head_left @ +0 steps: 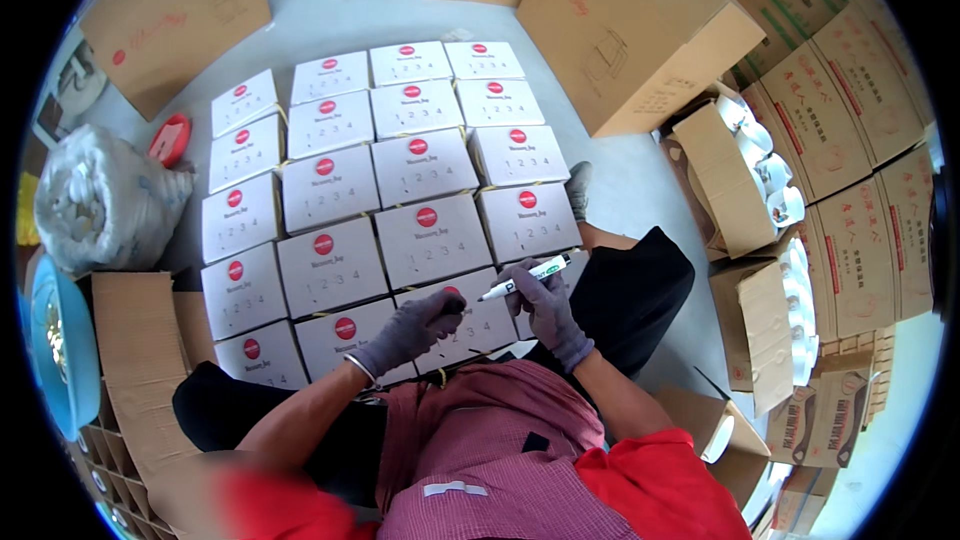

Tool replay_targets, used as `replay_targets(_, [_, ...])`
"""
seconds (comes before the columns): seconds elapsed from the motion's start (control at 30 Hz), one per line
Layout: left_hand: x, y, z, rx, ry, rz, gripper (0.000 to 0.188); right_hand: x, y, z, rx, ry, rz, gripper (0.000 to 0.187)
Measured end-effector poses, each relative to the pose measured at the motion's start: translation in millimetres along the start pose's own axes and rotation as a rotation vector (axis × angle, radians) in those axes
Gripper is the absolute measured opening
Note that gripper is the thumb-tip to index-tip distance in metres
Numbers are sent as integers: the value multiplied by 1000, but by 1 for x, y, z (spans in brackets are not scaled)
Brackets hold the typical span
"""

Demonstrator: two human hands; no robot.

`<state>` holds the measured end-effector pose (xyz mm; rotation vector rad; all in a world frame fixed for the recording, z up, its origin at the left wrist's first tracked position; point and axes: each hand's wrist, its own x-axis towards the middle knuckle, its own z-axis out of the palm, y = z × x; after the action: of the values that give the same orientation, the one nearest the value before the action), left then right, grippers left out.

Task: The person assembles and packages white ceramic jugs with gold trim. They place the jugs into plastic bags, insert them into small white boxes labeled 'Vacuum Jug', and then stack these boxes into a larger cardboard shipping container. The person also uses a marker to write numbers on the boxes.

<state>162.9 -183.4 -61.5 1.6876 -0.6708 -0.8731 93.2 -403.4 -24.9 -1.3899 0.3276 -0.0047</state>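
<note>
My right hand (545, 312), in a grey glove, grips a white marker pen (530, 278) with its tip pointing left. Just left of it, my left hand (405, 333), gloved too, is closed on a small black piece (453, 306) that looks like the marker's cap. Both hands hover over the nearest row of white boxes (430, 240), which are laid out close together in rows. Each box bears a round red label and a line of printed figures. My hands partly cover the nearest boxes.
Large brown cartons (610, 30) stand behind and to the right. Opened cartons (735, 180) with white cups (772, 173) line the right side. At left are a plastic-wrapped bundle (110, 200), a red basin (171, 140), a light blue tub (65, 350) and cardboard dividers (110, 470).
</note>
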Motion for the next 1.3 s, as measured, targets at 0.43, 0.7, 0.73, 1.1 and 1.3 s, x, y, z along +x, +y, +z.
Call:
replay_targets(0.43, [-10,35,-1,654,514,461,13,4,4,56,195,-4,52,21])
replay_targets(0.7, [-116,41,-110,805,987,122,17,12,-2,88,90,-314,81,43])
replay_targets(0.73, [-160,49,-152,446,1135,109,22,15,2,81,-45,-270,38,38])
replay_targets(1.1, [-235,78,-264,-96,1488,613,36,89,63,44,-944,-272,-641,39])
replay_targets(1.3, [-44,-86,-52,1162,630,43,59,52,124,62,-1529,-601,-697,76])
